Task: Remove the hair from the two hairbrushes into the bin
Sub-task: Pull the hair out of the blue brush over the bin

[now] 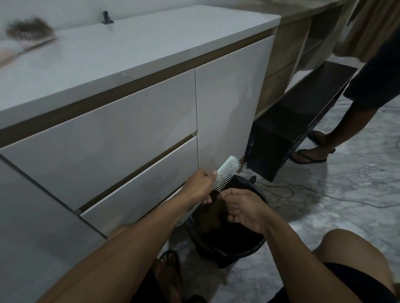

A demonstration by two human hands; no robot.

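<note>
Two brushes in view: a white hairbrush (227,174) held over the bin (227,240), and a second hairbrush (28,33) lying on the white countertop (130,42) at far left, blurred, its bristles packed w/ a thick wad of brown hair. Left hand (199,185) grips the white brush by its handle, fingers curled round it, head tilted up and to the right, bristles facing down-right toward the other hand. Bristles on this one look mostly bare. Right hand (242,208) sits just below the brush head, fingers curled inward above the bin mouth; a dark brownish clump of hair (215,216) hangs under it, but can't tell for sure if the fingers pinch it or it already lies in the bin. Bin is black w/ a black liner, standing on the marble-pattern floor (351,202) close against the cabinet's lower drawer (143,183), directly under both hands. Cabinet front has white drawers and a door, wood-tone strip under the top. Small black object (107,17) stands at the back of the countertop by the wall. Dark bench (297,116) sits to the right of the cabinet. Another person (345,111) in dark shorts and flip-flops stands at upper right beside the bench. Cables trail across the floor near the bin. Wearer's bare knee shows at lower right, sandalled foot at bottom centre.
</note>
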